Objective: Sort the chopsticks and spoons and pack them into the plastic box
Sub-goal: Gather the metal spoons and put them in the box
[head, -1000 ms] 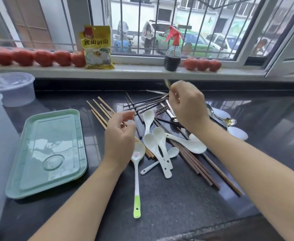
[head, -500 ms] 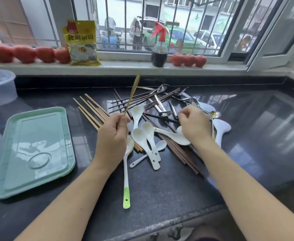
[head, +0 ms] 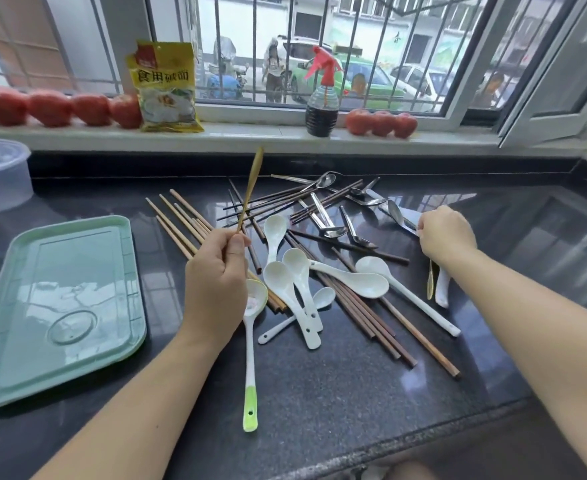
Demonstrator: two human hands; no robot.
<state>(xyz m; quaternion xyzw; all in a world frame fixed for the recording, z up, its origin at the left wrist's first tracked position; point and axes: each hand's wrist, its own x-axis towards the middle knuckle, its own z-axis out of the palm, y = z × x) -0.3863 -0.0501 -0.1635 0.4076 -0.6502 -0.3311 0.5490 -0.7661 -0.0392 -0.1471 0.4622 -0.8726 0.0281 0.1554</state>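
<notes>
Left hand (head: 216, 282) has its fingers curled tight round a gold spoon handle (head: 249, 192), gripped low, its long axis running up and away, tip leaning a bit right toward the window. Right hand (head: 444, 237), well right of the left hand, curls over a second gold utensil (head: 430, 284), handle pointing back at me. Can't tell if it's properly gripped. The mixed pile (head: 320, 244) sits between the hands; the green lid (head: 60, 306) lies left of the left hand, so that hand is nearer for stashing.

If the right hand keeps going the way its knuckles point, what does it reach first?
Probably the metal spoon lying just beyond the right hand, at its knuckles; depth is hard to judge.
</notes>
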